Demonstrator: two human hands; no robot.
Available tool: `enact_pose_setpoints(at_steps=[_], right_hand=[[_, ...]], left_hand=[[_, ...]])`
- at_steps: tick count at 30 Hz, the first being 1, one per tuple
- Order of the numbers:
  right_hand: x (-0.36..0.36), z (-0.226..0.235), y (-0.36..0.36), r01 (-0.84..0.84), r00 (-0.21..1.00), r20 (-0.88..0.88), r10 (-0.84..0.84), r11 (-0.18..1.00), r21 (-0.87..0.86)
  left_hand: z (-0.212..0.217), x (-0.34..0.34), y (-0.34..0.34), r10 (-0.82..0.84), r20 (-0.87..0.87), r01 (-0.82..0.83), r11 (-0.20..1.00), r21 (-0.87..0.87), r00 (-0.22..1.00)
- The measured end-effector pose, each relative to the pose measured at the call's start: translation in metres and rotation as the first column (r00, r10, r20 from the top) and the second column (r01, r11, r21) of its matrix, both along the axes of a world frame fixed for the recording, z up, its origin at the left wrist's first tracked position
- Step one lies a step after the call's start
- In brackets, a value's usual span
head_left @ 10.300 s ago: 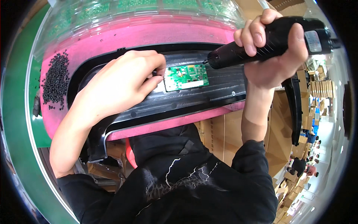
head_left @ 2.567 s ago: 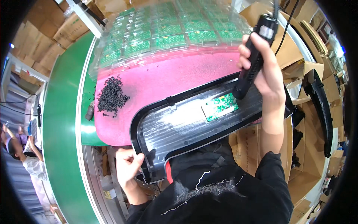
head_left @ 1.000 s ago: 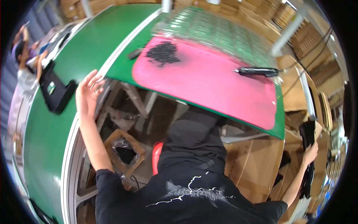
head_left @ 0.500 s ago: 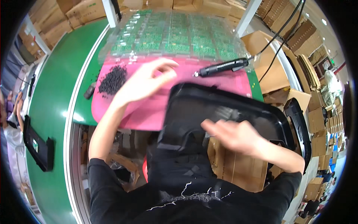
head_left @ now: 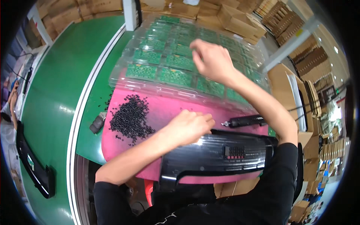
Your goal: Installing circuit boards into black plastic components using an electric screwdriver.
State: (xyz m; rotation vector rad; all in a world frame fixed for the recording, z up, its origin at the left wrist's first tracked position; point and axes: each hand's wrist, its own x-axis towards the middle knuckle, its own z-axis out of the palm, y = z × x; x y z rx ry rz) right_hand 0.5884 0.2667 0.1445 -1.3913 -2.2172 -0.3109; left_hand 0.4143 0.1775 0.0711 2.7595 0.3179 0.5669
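A black plastic housing cover (head_left: pixel 210 159) lies across the near part of a pink mat (head_left: pixel 165 105), a small slotted grille on its upper side. At its far edge, toward the left, my left hand (head_left: pixel 189 127) is closed, with its fingers bent at that edge and the fingertips partly hidden. My right hand (head_left: pixel 213 62) is over a clear plastic tray (head_left: pixel 157 85) of green circuit boards (head_left: pixel 174 75). Its fingers are bent, the thumb stands apart, and no object shows in it.
Many small black screws (head_left: pixel 131 118) lie heaped on the mat's left. An electric screwdriver (head_left: pixel 245 121) rests at the right, partly behind my right forearm. A dark cylindrical piece (head_left: pixel 98 123) sits on the green table. Another black housing (head_left: pixel 35 165) lies farther left, near another person's hands (head_left: pixel 14 95).
The black cover has gone from tilted over my lap to lying on the mat, its grille side up. My right hand has moved up to the circuit boards; my left has come down to the cover's edge.
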Motion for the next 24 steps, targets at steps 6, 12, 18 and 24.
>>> enact_pose_setpoints(at_steps=[6,12,18,24], right_hand=[[0.005,-0.052,0.204,0.362,0.920,0.194,-0.340,0.927,-0.093],[0.011,-0.083,0.317,0.431,0.900,0.008,-0.436,0.888,-0.159],[-0.023,-0.073,0.283,0.378,0.906,0.061,-0.418,0.868,0.323],[-0.019,-0.009,0.134,-0.036,0.977,-0.193,0.089,0.964,0.265]], left_hand=[[-0.002,0.001,0.005,-0.045,-0.050,0.047,0.998,0.032,0.998],[-0.009,0.007,-0.002,0.002,0.025,-0.002,1.000,0.014,1.000],[-0.010,0.009,-0.001,-0.031,-0.068,0.032,0.999,0.026,0.997],[-0.004,0.003,0.007,-0.080,0.002,0.080,0.995,-0.055,0.997]])
